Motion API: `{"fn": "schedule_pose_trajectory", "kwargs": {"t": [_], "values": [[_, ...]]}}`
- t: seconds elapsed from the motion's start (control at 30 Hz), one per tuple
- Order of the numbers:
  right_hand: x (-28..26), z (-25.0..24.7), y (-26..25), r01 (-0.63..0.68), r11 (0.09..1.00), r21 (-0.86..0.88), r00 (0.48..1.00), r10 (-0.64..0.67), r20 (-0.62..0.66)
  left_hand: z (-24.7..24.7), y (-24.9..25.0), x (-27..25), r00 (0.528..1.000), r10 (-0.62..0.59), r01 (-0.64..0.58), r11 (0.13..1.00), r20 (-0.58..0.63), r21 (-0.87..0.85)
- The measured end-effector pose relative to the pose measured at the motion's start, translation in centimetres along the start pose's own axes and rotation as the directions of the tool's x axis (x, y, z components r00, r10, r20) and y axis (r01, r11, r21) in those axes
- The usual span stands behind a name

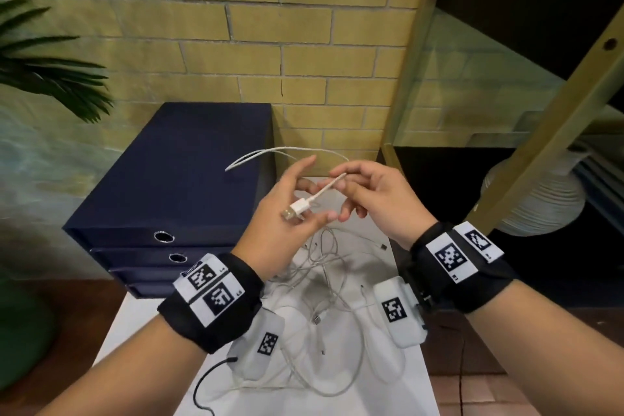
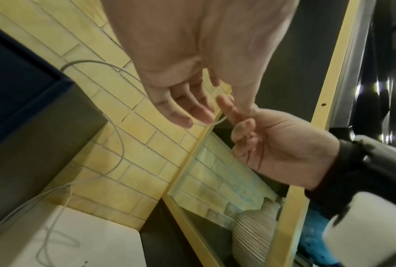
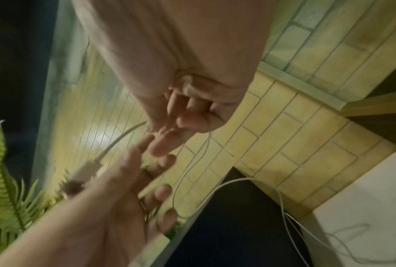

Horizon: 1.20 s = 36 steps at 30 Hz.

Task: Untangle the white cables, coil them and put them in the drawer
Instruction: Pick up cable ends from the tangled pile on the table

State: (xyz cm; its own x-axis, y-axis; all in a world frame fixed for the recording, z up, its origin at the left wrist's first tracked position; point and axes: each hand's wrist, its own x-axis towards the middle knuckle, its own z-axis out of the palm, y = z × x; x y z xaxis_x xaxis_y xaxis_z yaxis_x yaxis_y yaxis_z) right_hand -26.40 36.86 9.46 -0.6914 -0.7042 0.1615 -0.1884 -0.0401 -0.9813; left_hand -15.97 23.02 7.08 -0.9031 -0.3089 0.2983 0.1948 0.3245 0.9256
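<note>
One white cable (image 1: 332, 183) is lifted above the table. Its USB plug (image 1: 297, 209) lies across my left hand (image 1: 287, 192), whose fingers are stretched out straight. My right hand (image 1: 351, 184) pinches the cable just past the plug, between thumb and forefinger. From there the cable loops back over the dark blue drawer unit (image 1: 175, 179), whose drawers look closed. In the left wrist view the cable (image 2: 204, 124) crosses the tips of my left hand (image 2: 187, 112). The right wrist view shows the right hand (image 3: 181, 115) curled on the cable and the plug (image 3: 85, 169). Several tangled white cables (image 1: 324, 280) lie below.
The white table (image 1: 148, 314) stands against a yellow brick wall. A green plant (image 1: 40, 71) is on the left. A wooden shelf frame (image 1: 547, 132) and a ribbed white vase (image 1: 540, 199) are on the right. A black wire (image 1: 202, 382) trails off my left wrist.
</note>
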Motion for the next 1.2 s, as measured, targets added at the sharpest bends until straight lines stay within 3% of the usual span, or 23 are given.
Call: {"fn": "schedule_pose_trajectory", "kwargs": {"t": [0.1, 0.17, 0.3, 0.37, 0.43, 0.53, 0.6, 0.73, 0.8, 0.9, 0.93, 1.03, 1.1, 1.2], "values": [[-0.4, 0.6, 1.1, -0.022, 0.996, -0.081, 0.999, 0.018, -0.045, -0.3, 0.2, 0.0, 0.997, 0.080, -0.076, 0.989, -0.024, 0.127], [-0.9, 1.3, 1.9, -0.048, 0.979, -0.199, 0.997, 0.060, 0.054, -0.5, 0.4, -0.1, 0.991, 0.133, -0.125, 0.971, -0.025, 0.204], [-1.5, 2.4, 4.0, -0.054, 0.923, -0.380, 0.936, 0.179, 0.302, -0.6, 0.3, -0.7, 0.997, -0.002, 0.002, 1.000, -0.073, -0.008], [-1.8, 2.2, 5.9, -0.085, 0.927, -0.364, 0.945, 0.191, 0.264, -1.0, 0.3, -1.1, 0.994, -0.080, 0.070, 0.991, -0.080, -0.115], [-2.0, 1.2, 8.8, -0.157, 0.929, -0.335, 0.973, 0.204, 0.109, -1.8, -0.2, -1.4, 0.985, -0.138, 0.129, 0.988, -0.101, -0.089], [-2.4, -0.5, 13.4, -0.289, 0.827, -0.482, 0.945, 0.327, -0.005, -2.9, -1.5, -2.2, 0.972, -0.205, 0.212, 0.976, -0.115, 0.051], [-2.8, -1.1, 15.8, -0.324, 0.709, -0.627, 0.888, 0.457, 0.058, -3.2, -2.3, -3.1, 0.962, -0.260, 0.268, 0.957, -0.076, 0.112], [-4.0, -0.3, 18.6, -0.222, 0.552, -0.804, 0.810, 0.563, 0.163, -3.2, -3.6, -5.1, 0.906, -0.416, 0.409, 0.908, 0.076, 0.086], [-4.2, 0.4, 19.0, -0.149, 0.559, -0.816, 0.857, 0.485, 0.176, -3.1, -4.0, -6.0, 0.862, -0.488, 0.479, 0.872, 0.135, 0.100], [-3.8, 2.1, 18.1, 0.021, 0.624, -0.781, 0.973, 0.168, 0.160, -2.8, -4.2, -7.0, 0.835, -0.521, 0.513, 0.853, 0.175, 0.092], [-3.5, 2.8, 17.2, 0.135, 0.589, -0.797, 0.974, 0.069, 0.217, -2.6, -4.1, -7.1, 0.838, -0.516, 0.507, 0.857, 0.179, 0.092], [-2.7, 5.1, 15.0, 0.399, 0.497, -0.771, 0.912, -0.124, 0.392, -2.2, -3.6, -7.0, 0.849, -0.506, 0.508, 0.861, 0.153, 0.030], [-2.2, 6.1, 14.3, 0.404, 0.557, -0.726, 0.915, -0.231, 0.331, -2.1, -3.3, -6.7, 0.855, -0.496, 0.504, 0.864, 0.149, -0.016], [-1.1, 6.5, 13.7, 0.298, 0.708, -0.640, 0.949, -0.292, 0.119, -2.1, -3.0, -6.9, 0.851, -0.498, 0.509, 0.860, 0.167, -0.028]]}}
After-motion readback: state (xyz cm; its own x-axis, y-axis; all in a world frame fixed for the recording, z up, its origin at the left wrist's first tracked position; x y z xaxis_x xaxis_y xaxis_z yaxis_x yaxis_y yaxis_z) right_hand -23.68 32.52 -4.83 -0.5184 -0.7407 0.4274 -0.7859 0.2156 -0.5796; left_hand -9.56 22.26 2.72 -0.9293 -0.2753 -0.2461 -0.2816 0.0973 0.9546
